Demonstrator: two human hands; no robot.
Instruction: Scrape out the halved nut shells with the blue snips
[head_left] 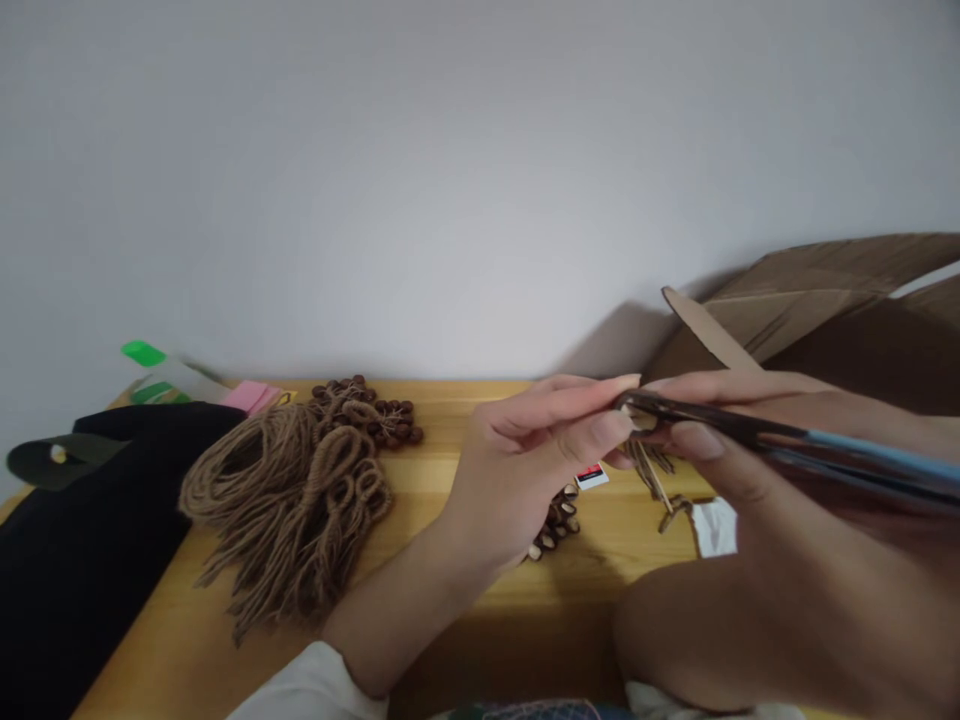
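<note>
My left hand point(517, 470) is closed in a pinch, thumb and fingertips on a small dark-and-pale piece point(639, 420) that is mostly hidden. My right hand point(780, 480) grips what look like long-nosed pliers point(847, 445) with dark metal jaws and blue handles. Their tip meets the piece at my left fingertips. Below my left hand, several similar dark-rimmed, pale-faced pieces point(559, 520) lie on the wooden table point(480, 610), partly covered by the hand. Some thin brown cord point(652, 465) shows beneath the pliers.
Bundled brown cords point(292, 510) lie at left, with dark round beads point(394, 420) behind them. Black cloth point(90, 560), a pink pad point(251, 396) and a green-ended strip point(146, 353) sit farther left. An open cardboard box point(817, 290) stands at right, near a white scrap point(715, 527).
</note>
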